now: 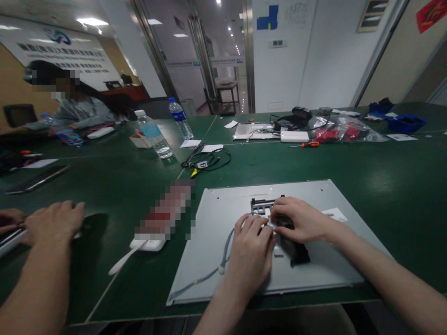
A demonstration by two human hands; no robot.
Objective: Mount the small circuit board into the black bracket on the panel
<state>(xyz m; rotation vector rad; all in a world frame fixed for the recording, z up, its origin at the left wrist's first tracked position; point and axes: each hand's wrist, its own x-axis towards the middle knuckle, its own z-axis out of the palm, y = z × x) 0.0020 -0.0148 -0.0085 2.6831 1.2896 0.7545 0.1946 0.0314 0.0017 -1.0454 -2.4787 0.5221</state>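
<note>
Both hands bunched over a small black bracket (296, 249) mid-way on the grey metal back panel (314, 190), on the green tabletop (384, 163). Right hand (300, 218) pinching it shut; left hand (249, 246) curled, grip unclear. Could snag the grey cable (226, 242) underneath and yank its connector.

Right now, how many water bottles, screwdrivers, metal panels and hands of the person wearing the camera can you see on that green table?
Water bottles: 2 (nearer bottle, farther bottle)
Screwdrivers: 1 (orange-handled screwdriver)
Metal panels: 1 (grey panel)
Wearer's hands: 2 (left hand, right hand)
Total: 6
</note>
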